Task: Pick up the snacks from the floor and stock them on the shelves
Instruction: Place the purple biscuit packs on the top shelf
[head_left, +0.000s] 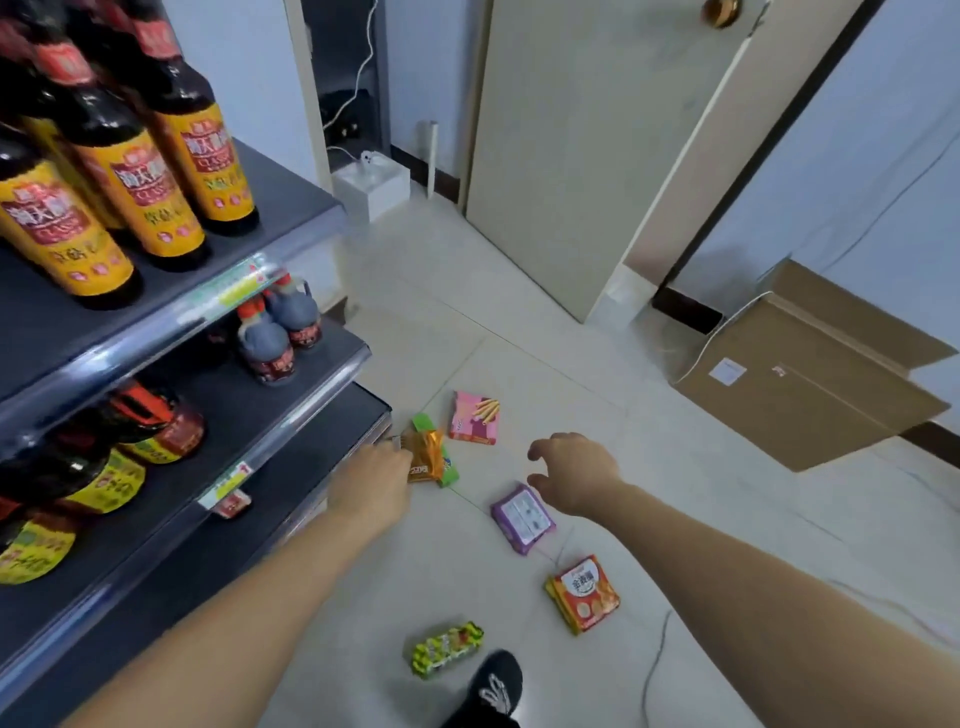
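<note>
Several snack packs lie on the pale tiled floor. My left hand (375, 480) is closed on an orange snack pack (425, 457), which overlaps a green pack (448, 475) by the bottom shelf's corner. My right hand (574, 475) hovers with fingers spread, holding nothing, just above a purple pack (522, 517). A pink box of wafer sticks (475, 418) lies farther away. Nearer to me are an orange-red biscuit pack (584, 592) and a green and yellow pack (447, 649).
The grey shelf unit (291, 358) on the left carries dark sauce bottles with yellow labels (135, 192) and small jars (275, 332). A cardboard box (810, 379) stands at the right wall, a door (587, 145) ahead, a white box (371, 187) beyond. My black shoe (496, 686) is at the bottom.
</note>
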